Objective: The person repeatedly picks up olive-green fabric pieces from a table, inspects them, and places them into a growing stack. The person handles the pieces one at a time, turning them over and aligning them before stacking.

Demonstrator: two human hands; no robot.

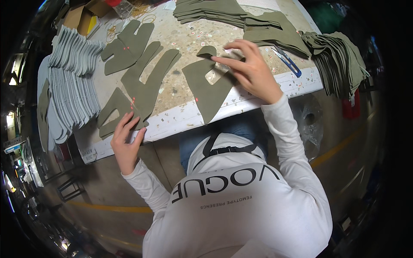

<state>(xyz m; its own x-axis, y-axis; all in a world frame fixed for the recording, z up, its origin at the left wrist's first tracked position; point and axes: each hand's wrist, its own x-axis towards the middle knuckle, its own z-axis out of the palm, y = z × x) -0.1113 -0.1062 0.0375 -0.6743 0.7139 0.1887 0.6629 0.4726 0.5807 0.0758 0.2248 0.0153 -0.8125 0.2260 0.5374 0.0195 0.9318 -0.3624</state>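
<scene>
Flat olive-green cut pieces, leather or fabric, lie on the speckled table. My left hand [126, 139] rests at the table's front edge, its fingers spread on the lower end of a forked olive piece [140, 79]. Beside that lies another olive piece with a cut-out [114, 103]. My right hand [256, 73] is over a separate olive piece [205, 88] in the middle, fingers apart. Its index fingertip is at the curled-up tab [207, 51] of this piece, and the thumb is by its right arm. Small red marks show on several pieces.
Grey stacked pieces [73, 81] stand at the left, olive stacks [206, 12] at the back, and a draped olive stack [337, 64] at the right edge. A blue-handled cutter or scissors [288, 62] lies right of my right hand. Small paper stickers dot the table [172, 86].
</scene>
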